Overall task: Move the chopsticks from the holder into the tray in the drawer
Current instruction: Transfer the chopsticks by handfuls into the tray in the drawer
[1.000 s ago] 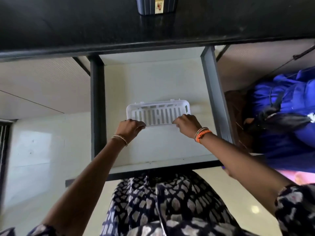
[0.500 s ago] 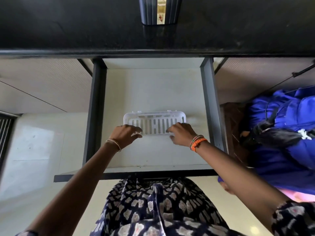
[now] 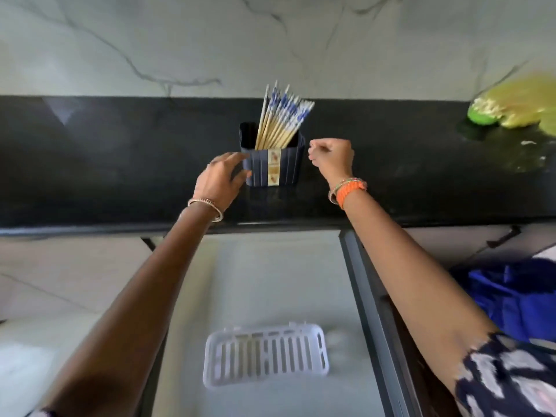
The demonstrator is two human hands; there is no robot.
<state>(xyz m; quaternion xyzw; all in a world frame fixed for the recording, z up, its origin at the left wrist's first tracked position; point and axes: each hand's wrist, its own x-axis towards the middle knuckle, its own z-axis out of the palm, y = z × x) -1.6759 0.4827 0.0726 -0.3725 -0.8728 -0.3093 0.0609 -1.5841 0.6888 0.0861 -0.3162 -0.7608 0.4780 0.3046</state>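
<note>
A dark blue ribbed holder [image 3: 272, 164] stands on the black counter [image 3: 120, 176] with several wooden chopsticks [image 3: 281, 118], blue-patterned at the tops, leaning in it. My left hand [image 3: 221, 177] is at the holder's left side, fingers spread and touching or nearly touching its wall. Just right of the holder my right hand [image 3: 332, 156] hovers with its fingers curled and nothing in it. Below the counter the open drawer [image 3: 270, 272] holds a white slotted tray [image 3: 266, 355], which lies empty.
A green and yellow object [image 3: 511, 105] lies on the counter at the far right. A blue bag [image 3: 511, 296] sits right of the drawer's dark side rail [image 3: 370, 311]. A marble wall [image 3: 210, 40] rises behind the counter.
Both hands have left the tray in the drawer and risen to the counter, on either side of the holder. The view has tilted up, bringing the chopsticks into sight.
</note>
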